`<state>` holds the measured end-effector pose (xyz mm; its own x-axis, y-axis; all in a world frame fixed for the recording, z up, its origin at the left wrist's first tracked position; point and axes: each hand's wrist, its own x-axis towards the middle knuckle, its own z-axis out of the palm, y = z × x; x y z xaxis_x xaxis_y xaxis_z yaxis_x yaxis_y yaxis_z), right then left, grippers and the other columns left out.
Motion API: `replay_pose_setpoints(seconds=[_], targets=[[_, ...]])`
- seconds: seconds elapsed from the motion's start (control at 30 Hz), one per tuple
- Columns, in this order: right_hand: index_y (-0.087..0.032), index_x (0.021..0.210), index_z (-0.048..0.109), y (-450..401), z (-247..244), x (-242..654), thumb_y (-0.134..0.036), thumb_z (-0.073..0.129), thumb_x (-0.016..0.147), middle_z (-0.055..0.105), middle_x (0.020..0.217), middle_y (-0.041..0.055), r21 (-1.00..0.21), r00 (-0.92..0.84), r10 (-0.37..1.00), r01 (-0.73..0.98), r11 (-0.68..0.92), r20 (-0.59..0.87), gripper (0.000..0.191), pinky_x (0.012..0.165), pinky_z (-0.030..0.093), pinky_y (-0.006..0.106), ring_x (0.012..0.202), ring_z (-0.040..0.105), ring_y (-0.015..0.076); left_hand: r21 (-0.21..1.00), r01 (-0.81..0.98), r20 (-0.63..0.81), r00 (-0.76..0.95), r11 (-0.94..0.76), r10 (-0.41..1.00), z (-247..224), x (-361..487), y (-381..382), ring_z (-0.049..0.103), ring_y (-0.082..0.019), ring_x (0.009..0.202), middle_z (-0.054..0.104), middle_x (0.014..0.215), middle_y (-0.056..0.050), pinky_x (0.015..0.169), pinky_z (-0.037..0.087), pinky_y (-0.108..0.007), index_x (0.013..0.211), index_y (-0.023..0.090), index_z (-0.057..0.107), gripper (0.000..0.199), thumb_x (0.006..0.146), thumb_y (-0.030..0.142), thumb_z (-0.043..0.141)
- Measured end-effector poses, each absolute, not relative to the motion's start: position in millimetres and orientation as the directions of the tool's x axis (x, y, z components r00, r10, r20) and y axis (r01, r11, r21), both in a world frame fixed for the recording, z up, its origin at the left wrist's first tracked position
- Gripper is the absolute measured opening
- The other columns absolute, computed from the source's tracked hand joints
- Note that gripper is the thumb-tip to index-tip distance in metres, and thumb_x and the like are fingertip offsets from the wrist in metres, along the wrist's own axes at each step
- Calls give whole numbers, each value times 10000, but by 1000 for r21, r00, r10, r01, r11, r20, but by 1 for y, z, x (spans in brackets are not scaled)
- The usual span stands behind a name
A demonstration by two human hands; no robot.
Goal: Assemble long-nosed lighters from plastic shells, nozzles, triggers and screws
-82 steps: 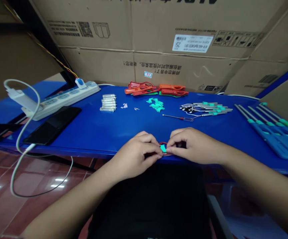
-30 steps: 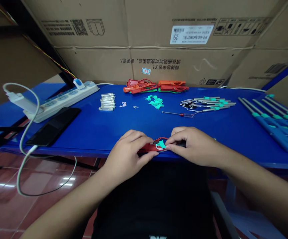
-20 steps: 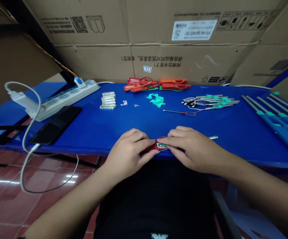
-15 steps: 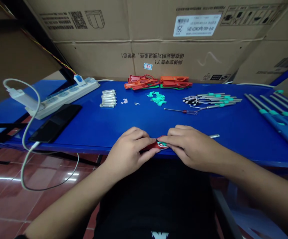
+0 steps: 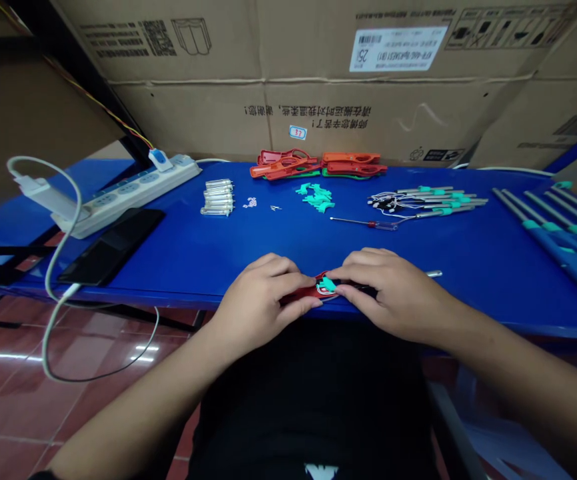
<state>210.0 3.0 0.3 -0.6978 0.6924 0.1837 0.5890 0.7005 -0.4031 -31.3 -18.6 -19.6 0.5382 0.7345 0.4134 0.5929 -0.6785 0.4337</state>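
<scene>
While held: red plastic clip (image 5: 301,293) with green piece (image 5: 326,286) on it, at tabletop (image 5: 248,257) edge
Left hand (image 5: 257,290): pinching clip's left end
Right hand (image 5: 393,292): pinching clip's right end, beside green piece

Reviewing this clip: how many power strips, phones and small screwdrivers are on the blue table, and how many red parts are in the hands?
Power strip: 1
Black smartphone: 1
Small screwdriver: 1
Red plastic part between left hand and right hand: 1
Total: 4

Small assembly workshop, blue work table (image 5: 248,247), stacked cardboard cartons (image 5: 318,80), power strip (image 5: 128,197), tiled floor (image 5: 13,400)
</scene>
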Motion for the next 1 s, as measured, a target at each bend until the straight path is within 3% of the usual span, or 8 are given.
replay_pose_setpoints(seconds=[0.3,0.5,0.6,0.7,0.83,1.0], targets=[[-264,1178,702,7,8,207,-221,483,1001,689,944,48,-331,-753,654,600,728,73,285,791,392,369,896,584,206,434,600,367,563,-672,740,-16,-31,-16,578,-183,898,663,966,-42,833,478,-344,1099,213,732,235,932,363,663],[-256,1112,707,9,11,215,-310,601,951,714,1018,40,-392,-681,708,609,689,186,200,882,415,387,967,623,209,481,595,341,550,-644,762,-15,-32,-16,577,-187,916,667,990,-41,846,470,-358,1063,205,702,206,930,358,669],[-244,1001,725,10,15,228,-318,586,952,692,974,44,-427,-647,726,604,673,230,165,821,440,356,902,625,189,494,586,343,548,-643,763,-16,-32,-15,581,-189,926,667,999,-41,843,477,-358,1070,211,697,205,930,358,669],[-243,955,738,6,16,236,-283,565,959,667,913,43,-365,-655,691,590,720,306,177,793,429,359,852,607,183,500,580,344,547,-642,763,-17,-32,-14,589,-201,956,671,1027,-49,857,491,-367,1098,216,693,241,920,378,677],[-240,1032,718,-3,5,236,-299,578,956,668,960,57,-245,-716,620,570,784,320,170,820,403,398,892,585,207,489,586,334,558,-646,760,-17,-32,-14,592,-225,1011,658,1098,-68,904,498,-410,1171,231,673,305,931,418,652],[-224,1010,675,-9,-10,230,-269,621,921,655,979,49,-297,-665,680,612,733,310,113,810,404,397,904,569,209,489,596,370,519,-636,771,-15,-31,-19,557,-261,1140,600,1220,-91,962,484,-422,1192,230,627,479,840,541,720]])
